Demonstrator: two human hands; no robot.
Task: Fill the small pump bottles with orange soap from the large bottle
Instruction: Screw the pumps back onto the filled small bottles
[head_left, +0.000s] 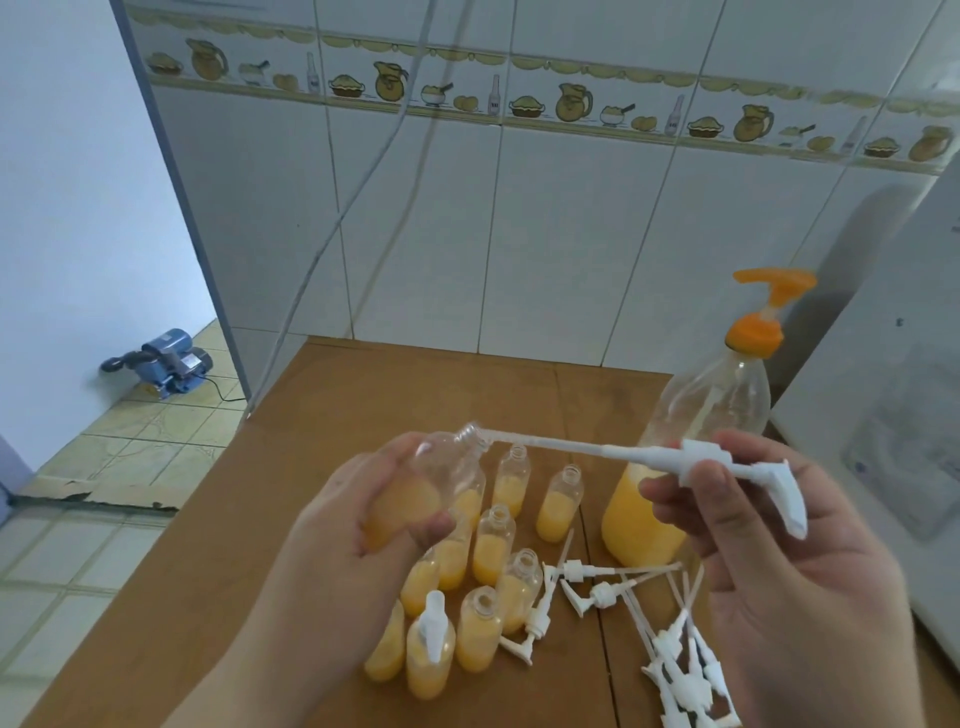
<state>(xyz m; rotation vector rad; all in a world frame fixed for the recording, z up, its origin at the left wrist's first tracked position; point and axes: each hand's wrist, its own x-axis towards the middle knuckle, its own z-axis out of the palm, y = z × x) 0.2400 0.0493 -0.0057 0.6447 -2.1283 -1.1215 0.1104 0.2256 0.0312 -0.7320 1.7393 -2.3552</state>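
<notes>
Our left hand (384, 499) grips a small clear soap-filled bottle (431, 483), tilted toward 2 o'clock. Our right hand (753, 499) pinches the white plastic pump (696, 462); we should feed its tube straight in, then twist.

The room is bright with soft, even daylight. The white tiled wall (545, 234) looks a little grey and has no strong shine. A pale shadow falls on it at the far right, behind the big bottle (691, 441). Small soft shadows sit under the little bottles (498, 540) on the brown table (363, 395). The picture is a bit fuzzy all over. Straight lines bend near the edges, and the wall seems to lean. Both hands near the bottom look smeared and soft.
</notes>
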